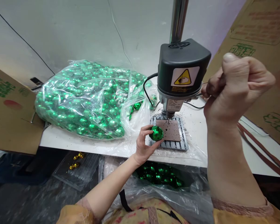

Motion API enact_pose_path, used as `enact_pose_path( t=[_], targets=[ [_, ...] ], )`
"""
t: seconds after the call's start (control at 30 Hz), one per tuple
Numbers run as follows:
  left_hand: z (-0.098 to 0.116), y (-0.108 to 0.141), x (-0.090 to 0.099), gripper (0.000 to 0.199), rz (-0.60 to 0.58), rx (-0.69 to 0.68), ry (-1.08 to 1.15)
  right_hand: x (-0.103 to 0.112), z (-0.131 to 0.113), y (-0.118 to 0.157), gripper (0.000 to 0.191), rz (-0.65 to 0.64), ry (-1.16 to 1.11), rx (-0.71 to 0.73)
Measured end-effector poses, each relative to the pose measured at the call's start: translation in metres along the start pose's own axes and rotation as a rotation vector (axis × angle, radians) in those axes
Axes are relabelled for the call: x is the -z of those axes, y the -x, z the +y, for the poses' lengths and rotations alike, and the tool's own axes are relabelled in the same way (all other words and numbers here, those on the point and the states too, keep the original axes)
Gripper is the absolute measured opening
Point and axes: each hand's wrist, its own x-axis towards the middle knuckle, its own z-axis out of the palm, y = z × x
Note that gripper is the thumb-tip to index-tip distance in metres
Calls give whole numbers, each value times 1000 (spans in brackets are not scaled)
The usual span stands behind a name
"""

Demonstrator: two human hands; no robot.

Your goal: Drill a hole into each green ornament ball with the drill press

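My left hand (145,143) pinches a shiny green faceted ball (157,133) between thumb and fingers, above the left part of the drill press's slotted base plate (183,145). Just behind and to the right of the ball, the thin drill bit (169,122) points down over a brown board (174,132) with a dark hole in it. My right hand (235,82) is raised beside the black drill press head (183,67), its fingers closed round the press's feed handle; most of that handle is hidden by the hand.
A big clear bag (84,99) full of green balls lies on the white table (79,143) at left. Below the table edge sits another bag of green balls (158,175). Cardboard boxes (11,109) flank both sides. Dark shavings surround the base; a black cable (144,88) loops left of the press.
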Motion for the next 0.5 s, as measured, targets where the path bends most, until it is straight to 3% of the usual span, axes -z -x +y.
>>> enact_pose_path(
  t=[0.33, 0.5],
  targets=[
    [6, 4, 9, 42, -9, -106, -73, 1, 6, -3, 48, -3, -58, 25],
    [11, 2, 10, 43, 20, -61, -79, 2, 4, -1, 49, -18, -26, 14]
  ],
)
